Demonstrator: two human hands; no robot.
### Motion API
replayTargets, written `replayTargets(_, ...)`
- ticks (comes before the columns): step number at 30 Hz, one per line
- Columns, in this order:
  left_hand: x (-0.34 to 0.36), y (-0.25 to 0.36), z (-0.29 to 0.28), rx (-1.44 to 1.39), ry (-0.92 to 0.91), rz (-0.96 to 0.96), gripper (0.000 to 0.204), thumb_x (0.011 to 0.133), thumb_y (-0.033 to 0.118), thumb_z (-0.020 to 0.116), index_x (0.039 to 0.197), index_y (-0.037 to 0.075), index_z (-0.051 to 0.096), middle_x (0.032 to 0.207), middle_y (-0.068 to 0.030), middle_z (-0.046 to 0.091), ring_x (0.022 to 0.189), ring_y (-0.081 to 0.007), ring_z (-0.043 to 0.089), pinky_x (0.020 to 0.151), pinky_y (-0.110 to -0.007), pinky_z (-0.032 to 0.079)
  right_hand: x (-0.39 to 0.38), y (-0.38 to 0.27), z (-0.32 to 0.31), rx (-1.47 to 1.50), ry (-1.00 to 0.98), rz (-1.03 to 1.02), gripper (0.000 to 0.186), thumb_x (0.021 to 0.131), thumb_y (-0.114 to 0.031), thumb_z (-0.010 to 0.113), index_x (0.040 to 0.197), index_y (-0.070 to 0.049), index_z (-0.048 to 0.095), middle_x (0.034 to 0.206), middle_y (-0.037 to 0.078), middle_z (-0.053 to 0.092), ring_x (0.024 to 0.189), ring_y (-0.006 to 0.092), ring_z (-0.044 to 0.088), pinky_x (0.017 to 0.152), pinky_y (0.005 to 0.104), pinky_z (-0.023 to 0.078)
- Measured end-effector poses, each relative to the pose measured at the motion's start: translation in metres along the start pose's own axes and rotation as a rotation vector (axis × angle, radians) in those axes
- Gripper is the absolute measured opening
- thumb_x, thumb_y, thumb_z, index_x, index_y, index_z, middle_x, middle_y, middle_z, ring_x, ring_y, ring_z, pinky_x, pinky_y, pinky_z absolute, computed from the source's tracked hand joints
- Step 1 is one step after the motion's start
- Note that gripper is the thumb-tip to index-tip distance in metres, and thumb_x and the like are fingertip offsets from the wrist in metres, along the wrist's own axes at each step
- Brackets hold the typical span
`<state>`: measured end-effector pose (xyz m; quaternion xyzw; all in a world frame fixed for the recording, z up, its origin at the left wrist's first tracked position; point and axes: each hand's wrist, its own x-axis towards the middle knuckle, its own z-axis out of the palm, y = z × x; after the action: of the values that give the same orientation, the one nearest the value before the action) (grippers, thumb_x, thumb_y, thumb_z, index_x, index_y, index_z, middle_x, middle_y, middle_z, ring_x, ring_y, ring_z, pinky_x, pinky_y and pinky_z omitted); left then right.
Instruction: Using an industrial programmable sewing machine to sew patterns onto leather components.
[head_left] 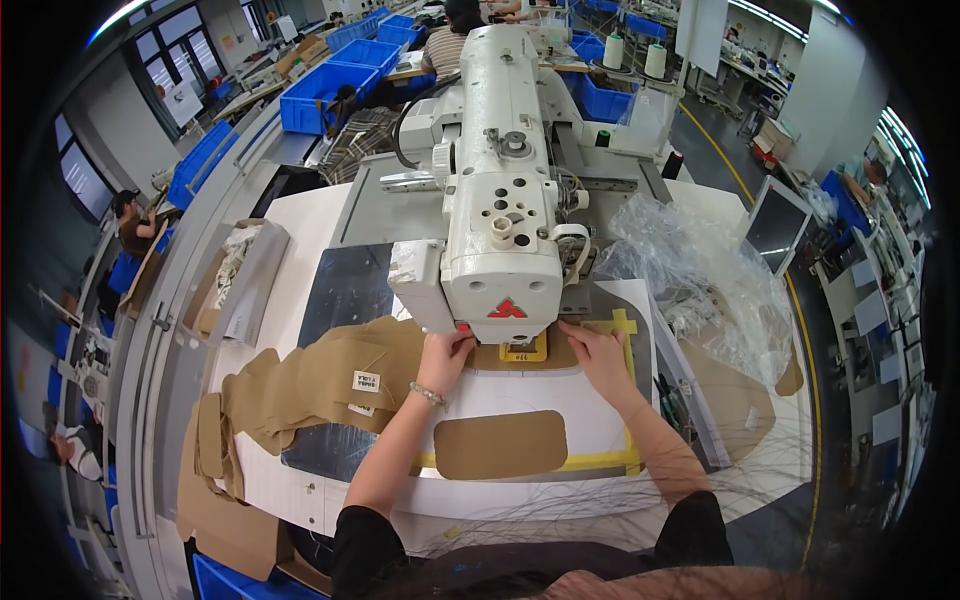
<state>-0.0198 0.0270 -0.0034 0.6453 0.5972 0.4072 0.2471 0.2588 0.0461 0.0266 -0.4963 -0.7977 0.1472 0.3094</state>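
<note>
A white industrial sewing machine [503,215] stands before me, its head over a brown fabric piece [562,358]. A yellow frame [540,347] presses on that piece beneath the head. My left hand [447,358] is closed at the fabric's left edge, fingertips pinched together. On the other side my right hand [600,358] has its thumb and fingers closed at the fabric's right edge. Closer to me, a rounded rectangular brown fabric panel [500,446] lies flat on a white sheet [590,420] edged with yellow tape. The needle is hidden behind the machine head.
Left of my forearm lies a pile of brown fabric pieces [300,395] with white labels, and behind it a white box [245,275]. Crumpled clear plastic [690,280] and a tray of tools [680,400] sit to the right. Blue bins [330,92] and people are farther off.
</note>
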Motion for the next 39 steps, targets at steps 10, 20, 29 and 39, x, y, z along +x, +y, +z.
replayTargets(10,0.001,-0.002,0.004,0.005,0.053,-0.007,0.017,0.080,0.008,0.067,0.092,-0.003,0.071,0.060,-0.0200,0.059,0.047,-0.0242,0.055,0.052,-0.034,0.044,-0.003,0.006,0.007,-0.091,0.031,-0.027,0.025,0.087,-0.013,0.057,0.110,-0.016,0.068,0.088,0.004,0.064,0.085,0.0206,0.057,0.074,0.0374,0.029)
replayTargets(20,0.002,-0.001,0.004,0.071,0.042,0.003,0.017,0.080,0.009,0.068,0.091,-0.003,0.071,0.057,-0.0205,0.056,0.045,-0.0262,0.053,0.051,-0.036,0.043,-0.004,0.004,0.005,-0.135,0.050,-0.053,0.026,0.085,-0.012,0.059,0.108,-0.017,0.069,0.083,0.001,0.062,0.084,0.0194,0.056,0.074,0.0371,0.029)
replayTargets(29,0.001,0.001,0.002,0.087,0.061,0.076,0.017,0.077,0.010,0.069,0.090,-0.001,0.072,0.056,-0.0152,0.060,0.048,-0.0256,0.057,0.057,-0.035,0.046,-0.005,0.008,0.009,-0.190,0.023,-0.061,0.026,0.084,-0.015,0.062,0.108,-0.019,0.069,0.085,0.001,0.059,0.085,0.0186,0.054,0.075,0.0372,0.029)
replayTargets(39,-0.041,0.024,-0.025,0.597,-0.098,0.275,0.042,0.083,0.029,0.065,0.122,0.014,0.060,0.134,-0.0079,0.050,0.118,-0.0241,0.049,0.090,-0.049,0.033,-0.042,0.000,-0.017,-0.410,0.010,-0.175,0.030,0.082,-0.027,0.066,0.111,-0.020,0.068,0.112,-0.005,0.060,0.099,0.0153,0.050,0.081,0.0401,0.027)
